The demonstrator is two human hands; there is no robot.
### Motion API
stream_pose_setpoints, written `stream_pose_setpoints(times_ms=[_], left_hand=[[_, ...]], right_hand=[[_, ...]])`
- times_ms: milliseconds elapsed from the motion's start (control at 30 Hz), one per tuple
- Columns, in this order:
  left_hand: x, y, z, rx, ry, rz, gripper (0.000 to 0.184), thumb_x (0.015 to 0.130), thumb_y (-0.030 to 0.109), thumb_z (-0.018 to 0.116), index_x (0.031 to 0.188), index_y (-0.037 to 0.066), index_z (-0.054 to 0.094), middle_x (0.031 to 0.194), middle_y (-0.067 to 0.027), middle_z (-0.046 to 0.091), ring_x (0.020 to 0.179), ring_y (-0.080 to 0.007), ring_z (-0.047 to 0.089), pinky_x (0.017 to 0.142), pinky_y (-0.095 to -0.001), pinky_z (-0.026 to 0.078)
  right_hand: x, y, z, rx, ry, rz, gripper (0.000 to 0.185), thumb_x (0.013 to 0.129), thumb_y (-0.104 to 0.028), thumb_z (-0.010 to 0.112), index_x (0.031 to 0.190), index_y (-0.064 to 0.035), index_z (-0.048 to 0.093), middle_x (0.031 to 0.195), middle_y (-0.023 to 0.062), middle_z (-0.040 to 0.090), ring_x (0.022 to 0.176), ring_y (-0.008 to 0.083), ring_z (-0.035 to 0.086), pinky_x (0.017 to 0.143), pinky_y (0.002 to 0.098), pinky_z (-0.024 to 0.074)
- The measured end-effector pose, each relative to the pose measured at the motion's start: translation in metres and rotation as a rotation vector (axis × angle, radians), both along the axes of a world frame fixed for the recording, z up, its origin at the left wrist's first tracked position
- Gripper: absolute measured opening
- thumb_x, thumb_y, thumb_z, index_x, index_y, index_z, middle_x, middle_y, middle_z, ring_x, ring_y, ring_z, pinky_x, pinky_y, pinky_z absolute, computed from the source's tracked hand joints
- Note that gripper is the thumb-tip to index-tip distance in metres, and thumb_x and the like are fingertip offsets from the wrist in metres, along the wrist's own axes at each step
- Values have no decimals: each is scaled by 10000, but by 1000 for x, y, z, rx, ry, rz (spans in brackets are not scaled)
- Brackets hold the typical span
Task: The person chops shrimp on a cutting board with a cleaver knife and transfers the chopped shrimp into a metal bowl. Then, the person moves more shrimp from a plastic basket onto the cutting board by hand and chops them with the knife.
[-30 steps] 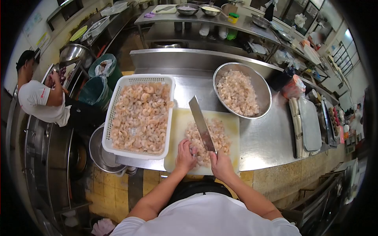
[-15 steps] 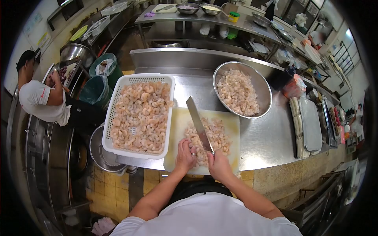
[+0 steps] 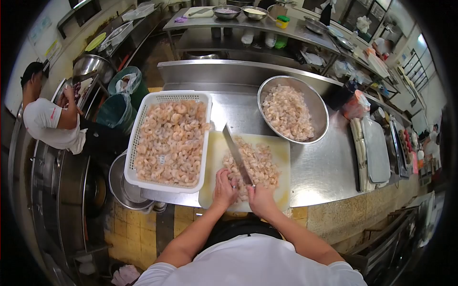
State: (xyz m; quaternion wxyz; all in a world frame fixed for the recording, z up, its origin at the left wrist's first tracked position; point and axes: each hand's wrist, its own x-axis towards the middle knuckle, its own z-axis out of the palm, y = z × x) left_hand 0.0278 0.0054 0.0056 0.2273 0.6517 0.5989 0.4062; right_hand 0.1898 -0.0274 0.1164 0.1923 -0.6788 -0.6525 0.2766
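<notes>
My right hand [image 3: 262, 202] is closed round the handle of a large kitchen knife [image 3: 237, 155], whose long blade points away from me and slightly left. Under and beside the blade lies a pile of cut shrimp pieces [image 3: 261, 164] on a pale cutting board [image 3: 283, 190]. Curled fingers of my left hand [image 3: 224, 189], with a ring on one, press against the pile's left side, close to the blade. Left of the board, a white perforated basket [image 3: 207, 138] holds many peeled shrimp [image 3: 167, 143]. Behind the board at right, a steel bowl [image 3: 325, 119] contains more shrimp pieces [image 3: 287, 112].
The steel table [image 3: 315, 176] has a raised back edge. Stacked trays [image 3: 375, 150] and a plastic bag [image 3: 356, 105] stand on its right. Green bins [image 3: 116, 112] are beyond the basket. At left, a co-worker [image 3: 50, 119] handles something reddish. Bowls [image 3: 226, 12] sit on the back counter.
The knife blade has come down and slightly left into the shrimp pile, with my right hand shifting a little. My left hand stays nearly in place.
</notes>
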Motion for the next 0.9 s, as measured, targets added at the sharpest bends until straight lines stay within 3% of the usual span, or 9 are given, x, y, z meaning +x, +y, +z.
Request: stream_pose_setpoints(times_ms=[67, 367, 467, 767, 900], left_hand=[[2, 0, 2, -16, 1, 2, 397, 969, 122, 626, 1295, -50, 479, 1378, -287, 496, 1315, -474, 487, 1145, -522, 405], [-1, -1, -4, -2, -15, -14, 395, 955, 93, 635, 1292, -43, 480, 1372, -286, 493, 1308, -475, 487, 1143, -522, 407], [0, -1, 1, 1, -21, -2, 383, 949, 75, 632, 1281, -39, 479, 1363, -282, 491, 1291, -473, 492, 1134, -524, 410], [0, -1, 3, -20, -29, 45, 344, 954, 85, 633, 1245, -26, 485, 1350, -276, 486, 1259, -469, 503, 1114, -522, 418], [1, -7, -2, -26, -23, 48, 347, 955, 97, 643, 1242, -22, 488, 1337, -276, 495, 1257, -466, 504, 1115, -525, 415]], right_hand=[[1, -3, -37, -1, -32, 23, 401, 1062, -323, 615, 984, 70, 618, 829, 341, 678, 802, 546, 669, 688, 581, 515], [-3, 4, 34, -83, 83, -41, 418, 1066, -331, 600, 989, 79, 620, 816, 349, 677, 797, 554, 679, 737, 607, 530], [-7, 1, -20, -70, 5, 15, 423, 1070, -337, 595, 978, 76, 614, 833, 344, 683, 811, 549, 680, 726, 600, 521], [3, -4, 6, -121, 94, -37, 418, 1056, -330, 602, 999, 83, 630, 841, 360, 691, 821, 547, 691, 732, 616, 537], [6, -12, -21, -125, -21, -18, 414, 1062, -323, 597, 986, 83, 628, 854, 361, 685, 825, 551, 683, 729, 611, 530]])
